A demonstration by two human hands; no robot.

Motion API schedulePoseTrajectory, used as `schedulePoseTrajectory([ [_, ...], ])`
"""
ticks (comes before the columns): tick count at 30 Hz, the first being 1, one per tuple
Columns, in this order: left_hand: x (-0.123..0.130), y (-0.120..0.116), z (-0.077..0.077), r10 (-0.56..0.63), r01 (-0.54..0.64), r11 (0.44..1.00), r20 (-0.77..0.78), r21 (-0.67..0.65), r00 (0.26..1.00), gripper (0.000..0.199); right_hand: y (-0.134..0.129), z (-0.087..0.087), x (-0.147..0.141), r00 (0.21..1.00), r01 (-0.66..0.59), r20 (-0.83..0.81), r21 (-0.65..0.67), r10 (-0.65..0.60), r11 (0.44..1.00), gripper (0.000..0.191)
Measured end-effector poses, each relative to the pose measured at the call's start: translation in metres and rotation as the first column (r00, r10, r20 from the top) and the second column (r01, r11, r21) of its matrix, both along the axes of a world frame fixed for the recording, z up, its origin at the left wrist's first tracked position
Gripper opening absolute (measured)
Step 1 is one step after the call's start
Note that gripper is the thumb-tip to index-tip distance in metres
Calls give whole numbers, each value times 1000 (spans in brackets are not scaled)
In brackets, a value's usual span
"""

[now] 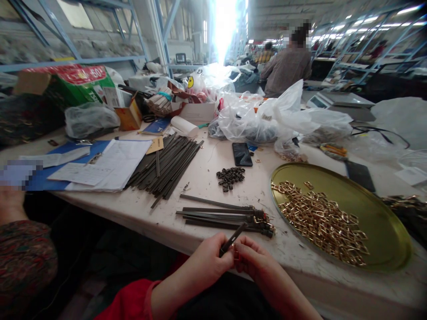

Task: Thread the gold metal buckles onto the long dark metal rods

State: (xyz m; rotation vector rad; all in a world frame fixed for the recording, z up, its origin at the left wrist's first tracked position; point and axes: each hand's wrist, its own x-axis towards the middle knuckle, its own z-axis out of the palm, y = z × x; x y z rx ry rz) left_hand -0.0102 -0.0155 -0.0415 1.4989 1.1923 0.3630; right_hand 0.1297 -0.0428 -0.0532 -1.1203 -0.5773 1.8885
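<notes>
While left hand (208, 262) grips strip (232, 240), right (255, 262) curled

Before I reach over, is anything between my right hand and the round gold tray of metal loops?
Nothing visible stands in the way. Only bare tabletop lies between your right hand and the round gold tray holding the metal loops. The dark strips end just left of that path.

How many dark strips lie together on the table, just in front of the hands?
4. All lie on the table: the farthest strip, a second, and a third close together, and the nearest strip. Another may be hidden where they overlap.
</notes>
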Motion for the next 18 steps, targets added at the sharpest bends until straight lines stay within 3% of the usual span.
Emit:
schedulePoseTrajectory([
  [6,-1,2,1,17,-17,1000,42,16,999,10,-1,-5,4,998,-11,63,16,10,1000,18],
  [10,-4,2,4,35,-37,999,98,17,995,10,0,-14,5,989,-11,146,95,-3,995,27],
  [15,-7,7,15,5,4,997,119,-74,993,10,2,-15,9,943,-53,330,272,-41,961,27],
  [18,-6,8,20,35,-28,998,114,-59,993,12,2,-11,9,932,0,351,266,-97,964,30],
])
